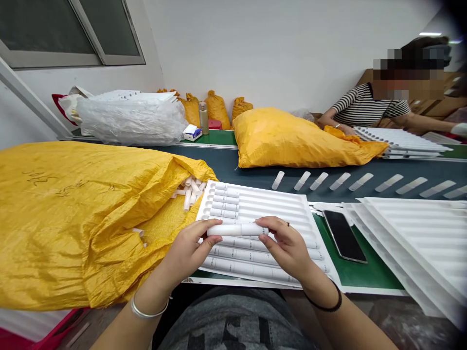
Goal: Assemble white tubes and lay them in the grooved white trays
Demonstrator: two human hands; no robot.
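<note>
My left hand pinches the left end of a white plastic tube. Its right end sits between the thumb and fingers of my right hand. A seam shows near the tube's middle, and small dark print lies by the right fingers. Level and crosswise, the tube is held just above a white grooved tray. Printed white tubes fill the tray's near grooves, and shorter printed pieces lie at the left of the far grooves.
Loose white tubes spill from a big yellow sack at left. A phone and stacked white trays are at right. Translucent pieces line the dark belt beside another yellow sack. A co-worker handles trays opposite.
</note>
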